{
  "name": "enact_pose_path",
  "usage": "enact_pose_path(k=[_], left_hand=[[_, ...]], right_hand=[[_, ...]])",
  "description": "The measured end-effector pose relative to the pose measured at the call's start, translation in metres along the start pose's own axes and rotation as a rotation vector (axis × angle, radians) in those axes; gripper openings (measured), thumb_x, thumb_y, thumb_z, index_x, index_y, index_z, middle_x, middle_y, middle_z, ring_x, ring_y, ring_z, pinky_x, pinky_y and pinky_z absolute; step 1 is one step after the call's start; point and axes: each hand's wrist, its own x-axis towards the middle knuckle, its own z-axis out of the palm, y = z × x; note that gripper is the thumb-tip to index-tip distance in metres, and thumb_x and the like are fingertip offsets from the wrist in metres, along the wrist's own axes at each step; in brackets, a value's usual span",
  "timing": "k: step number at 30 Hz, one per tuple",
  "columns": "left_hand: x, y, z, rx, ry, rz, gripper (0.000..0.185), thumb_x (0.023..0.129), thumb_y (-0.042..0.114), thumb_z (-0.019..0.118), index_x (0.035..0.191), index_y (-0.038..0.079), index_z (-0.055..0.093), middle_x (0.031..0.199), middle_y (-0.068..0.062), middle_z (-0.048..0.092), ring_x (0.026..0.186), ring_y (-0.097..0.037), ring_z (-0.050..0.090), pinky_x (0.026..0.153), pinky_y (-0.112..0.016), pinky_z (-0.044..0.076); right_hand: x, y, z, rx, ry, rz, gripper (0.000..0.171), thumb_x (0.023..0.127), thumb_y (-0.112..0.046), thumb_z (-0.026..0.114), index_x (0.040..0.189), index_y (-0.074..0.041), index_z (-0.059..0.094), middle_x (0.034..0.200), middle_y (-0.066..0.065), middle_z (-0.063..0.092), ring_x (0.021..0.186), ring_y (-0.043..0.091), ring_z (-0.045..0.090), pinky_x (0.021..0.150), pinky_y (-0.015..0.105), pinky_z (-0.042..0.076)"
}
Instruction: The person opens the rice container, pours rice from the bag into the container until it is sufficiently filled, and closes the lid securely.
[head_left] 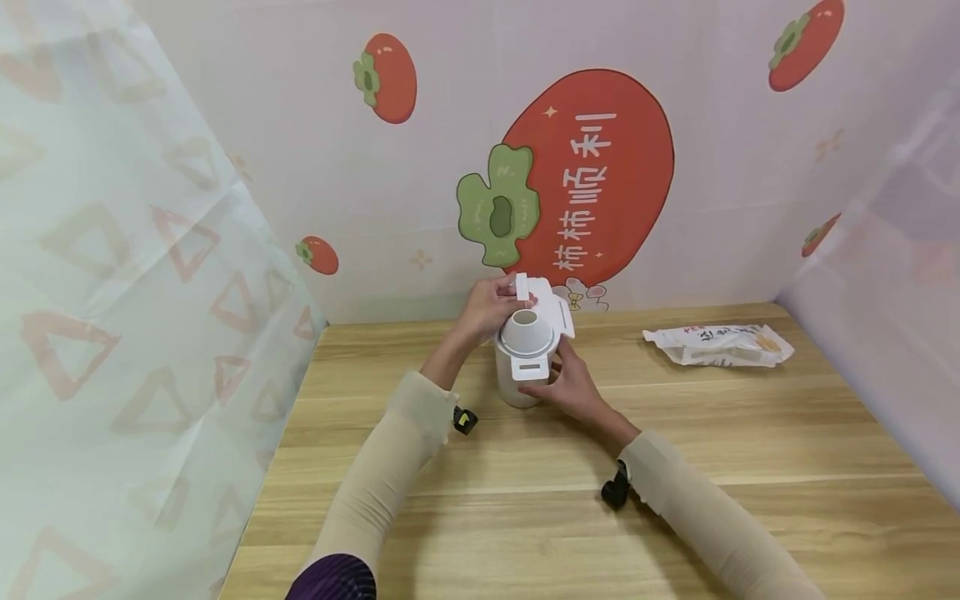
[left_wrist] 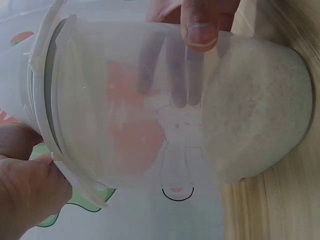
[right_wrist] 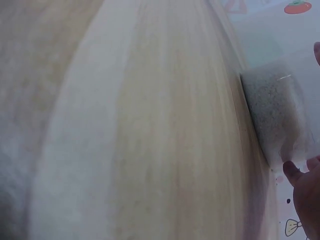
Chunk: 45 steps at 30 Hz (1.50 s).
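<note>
Step in hand: lid opening, w/ container (head_left: 522, 367) upright at table (head_left: 750, 467) ctr. Left hand (head_left: 491, 307) pinching flip lid (head_left: 546, 307) at 12 o'clock; right hand (head_left: 573, 387) curled round body at 3 o'clock. Next: probably steady base, lid clear of spout.

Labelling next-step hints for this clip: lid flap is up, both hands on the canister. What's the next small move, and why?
Probably press the flap down onto the spout. The left hand pinches the raised flap at its tab, and the right hand steadies the canister upright on the table. White grains fill only the bottom, and the bag lies apart, so filling looks finished.
</note>
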Motion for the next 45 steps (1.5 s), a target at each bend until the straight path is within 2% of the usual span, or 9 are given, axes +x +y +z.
enact_pose_path(k=[4, 11, 18, 22, 26, 31, 35, 41, 45], left_hand=[[0.0, 0.001, 0.001, -0.028, -0.015, -0.013, 0.076, 0.094, 0.001, 0.078, 0.16, -0.003, 0.039, 0.125, -0.021, 0.074, 0.117, -0.028, 0.074, 0.096, -0.031, 0.06], [-0.001, 0.005, 0.0, -0.035, 0.002, -0.015, 0.074, 0.093, -0.002, 0.078, 0.158, -0.004, 0.042, 0.128, -0.024, 0.072, 0.118, -0.033, 0.073, 0.099, -0.034, 0.06], [-0.001, 0.007, -0.001, 0.042, 0.031, -0.009, 0.067, 0.091, 0.0, 0.081, 0.152, -0.003, 0.052, 0.131, -0.022, 0.072, 0.119, -0.032, 0.072, 0.099, -0.035, 0.06], [-0.003, 0.009, -0.004, 0.142, 0.047, 0.011, 0.065, 0.091, 0.006, 0.084, 0.149, -0.001, 0.057, 0.127, -0.021, 0.074, 0.117, -0.031, 0.074, 0.097, -0.034, 0.06], [-0.006, 0.01, -0.01, 0.214, 0.053, 0.054, 0.06, 0.091, 0.013, 0.085, 0.146, -0.001, 0.062, 0.125, -0.018, 0.075, 0.116, -0.03, 0.074, 0.097, -0.034, 0.06], [-0.011, 0.007, -0.024, 0.195, 0.051, 0.106, 0.06, 0.093, 0.014, 0.083, 0.147, -0.002, 0.061, 0.134, -0.018, 0.072, 0.124, -0.031, 0.07, 0.104, -0.034, 0.057], [-0.015, 0.003, -0.037, 0.186, 0.018, 0.159, 0.063, 0.094, 0.018, 0.081, 0.15, 0.0, 0.058, 0.146, -0.019, 0.064, 0.137, -0.031, 0.061, 0.114, -0.034, 0.049], [-0.021, -0.007, -0.059, 0.302, -0.065, 0.219, 0.075, 0.097, 0.03, 0.079, 0.16, 0.005, 0.046, 0.166, -0.009, 0.045, 0.156, -0.024, 0.036, 0.126, -0.035, 0.034], [-0.026, -0.013, -0.071, 0.358, -0.134, 0.238, 0.084, 0.095, 0.031, 0.08, 0.164, 0.007, 0.038, 0.171, -0.008, 0.036, 0.159, -0.025, 0.029, 0.129, -0.039, 0.029]], right_hand=[[-0.001, -0.001, -0.001, 0.001, -0.016, 0.002, 0.108, 0.079, -0.029, 0.097, 0.163, -0.027, 0.03, 0.163, 0.001, 0.042, 0.153, 0.032, 0.04, 0.116, 0.063, 0.042], [0.002, -0.003, -0.007, -0.003, -0.077, 0.008, 0.11, 0.082, -0.027, 0.095, 0.166, -0.031, 0.025, 0.167, 0.003, 0.037, 0.155, 0.032, 0.035, 0.117, 0.064, 0.041], [0.001, -0.006, -0.012, -0.028, -0.104, 0.031, 0.111, 0.083, -0.023, 0.094, 0.167, -0.029, 0.023, 0.167, 0.007, 0.038, 0.154, 0.032, 0.036, 0.116, 0.061, 0.043], [0.0, -0.006, -0.016, -0.042, -0.126, 0.027, 0.109, 0.085, -0.025, 0.092, 0.168, -0.029, 0.021, 0.168, 0.008, 0.037, 0.155, 0.033, 0.037, 0.116, 0.06, 0.044], [-0.003, -0.005, -0.023, -0.067, -0.144, 0.043, 0.108, 0.086, -0.025, 0.091, 0.168, -0.024, 0.02, 0.169, 0.011, 0.035, 0.155, 0.035, 0.036, 0.116, 0.057, 0.044], [-0.007, -0.004, -0.037, -0.087, -0.154, 0.047, 0.105, 0.087, -0.023, 0.091, 0.167, -0.01, 0.024, 0.17, 0.019, 0.033, 0.156, 0.042, 0.033, 0.117, 0.059, 0.043], [-0.008, -0.004, -0.053, -0.088, -0.154, 0.033, 0.104, 0.088, -0.017, 0.089, 0.168, -0.008, 0.024, 0.171, 0.02, 0.031, 0.156, 0.045, 0.031, 0.117, 0.062, 0.041], [-0.009, -0.004, -0.078, -0.137, -0.155, -0.013, 0.109, 0.089, -0.011, 0.086, 0.171, -0.008, 0.013, 0.172, 0.022, 0.027, 0.157, 0.044, 0.028, 0.118, 0.063, 0.039], [-0.006, -0.011, -0.093, -0.177, -0.161, -0.037, 0.109, 0.09, -0.015, 0.086, 0.171, -0.01, 0.013, 0.173, 0.02, 0.026, 0.157, 0.044, 0.027, 0.12, 0.062, 0.037]])
